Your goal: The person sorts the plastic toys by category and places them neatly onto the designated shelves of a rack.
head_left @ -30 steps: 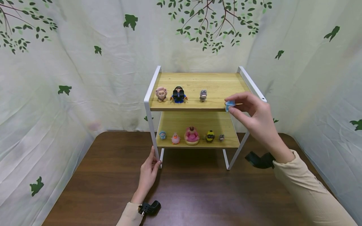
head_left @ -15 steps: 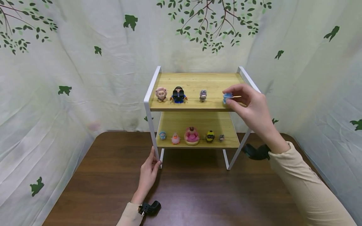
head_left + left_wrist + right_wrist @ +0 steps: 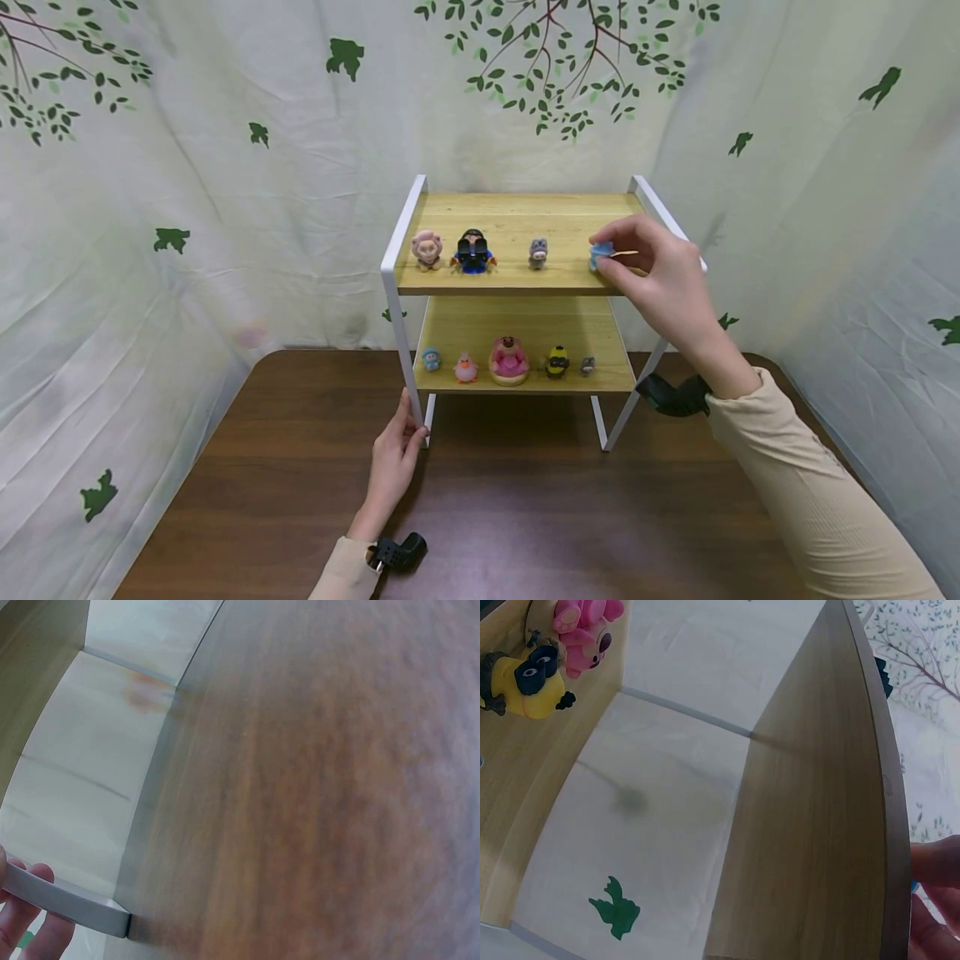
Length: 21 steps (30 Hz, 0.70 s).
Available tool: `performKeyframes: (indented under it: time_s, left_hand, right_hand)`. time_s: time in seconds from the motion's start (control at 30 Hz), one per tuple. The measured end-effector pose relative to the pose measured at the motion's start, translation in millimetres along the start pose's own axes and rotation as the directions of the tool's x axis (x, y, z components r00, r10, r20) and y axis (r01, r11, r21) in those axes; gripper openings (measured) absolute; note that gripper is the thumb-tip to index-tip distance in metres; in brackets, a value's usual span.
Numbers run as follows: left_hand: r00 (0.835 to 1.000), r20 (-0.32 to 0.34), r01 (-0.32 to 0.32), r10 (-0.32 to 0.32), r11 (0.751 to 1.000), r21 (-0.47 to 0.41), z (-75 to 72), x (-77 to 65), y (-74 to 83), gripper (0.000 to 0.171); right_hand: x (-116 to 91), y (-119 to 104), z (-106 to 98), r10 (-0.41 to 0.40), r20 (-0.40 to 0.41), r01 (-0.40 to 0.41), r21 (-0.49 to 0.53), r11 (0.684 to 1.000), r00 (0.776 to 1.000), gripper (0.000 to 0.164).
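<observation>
A two-tier wooden shelf (image 3: 525,290) with a white metal frame stands on the table. My right hand (image 3: 663,279) pinches a small light-blue figurine (image 3: 601,252) between thumb and fingers at the right of the upper board. Whether its base touches the board I cannot tell. In the right wrist view the fingers (image 3: 937,866) show past the board's edge, with the figurine almost wholly hidden. My left hand (image 3: 393,462) holds the shelf's front left leg (image 3: 406,358); in the left wrist view its fingers (image 3: 52,934) lie on both sides of the white bar (image 3: 82,909).
On the upper board stand a pink-maned figurine (image 3: 427,250), a dark-and-blue figurine (image 3: 473,252) and a small grey one (image 3: 537,253). The lower board carries several more, among them a pink bear (image 3: 509,362) and a yellow figure (image 3: 557,362). A leaf-print curtain (image 3: 300,167) hangs behind.
My right hand has moved up and slightly left with the blue figurine, from before the upper board's front edge to over the board. The left hand stays on the leg.
</observation>
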<state>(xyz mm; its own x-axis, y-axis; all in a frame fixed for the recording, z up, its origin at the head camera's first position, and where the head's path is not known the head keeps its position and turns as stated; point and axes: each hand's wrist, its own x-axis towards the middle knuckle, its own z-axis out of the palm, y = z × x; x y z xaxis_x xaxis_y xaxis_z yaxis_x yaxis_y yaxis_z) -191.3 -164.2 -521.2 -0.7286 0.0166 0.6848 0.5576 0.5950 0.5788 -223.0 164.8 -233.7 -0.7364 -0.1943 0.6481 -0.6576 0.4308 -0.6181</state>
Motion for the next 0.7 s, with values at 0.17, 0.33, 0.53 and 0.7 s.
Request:
performKeyframes:
  time_s: [0.17, 0.33, 0.53, 0.7]
  left_hand:
    - [1.000, -0.002, -0.007, 0.007, 1.000, 0.002, -0.1, 0.1, 0.1, 0.084]
    - [1.000, -0.004, -0.007, 0.007, 1.000, 0.005, 0.0, 0.4, -0.5, 0.083]
    - [1.000, -0.011, -0.017, 0.017, 1.000, 0.004, 0.4, 0.5, -1.4, 0.084]
    - [1.000, -0.013, -0.024, 0.025, 1.000, 0.008, 0.2, -0.4, -1.3, 0.085]
  right_hand:
    - [1.3, 2.3, 1.5, -0.001, -0.002, 0.001, -0.036, 0.999, 1.000, 0.018]
    - [2.0, 2.3, 1.9, 0.002, 0.001, -0.002, -0.049, 0.999, 1.000, 0.018]
    - [1.6, 1.6, 1.3, 0.018, 0.002, -0.018, -0.045, 0.999, 1.000, 0.020]
    - [-0.7, 1.3, 0.2, 0.033, -0.004, -0.033, 0.011, 0.999, 0.999, 0.023]
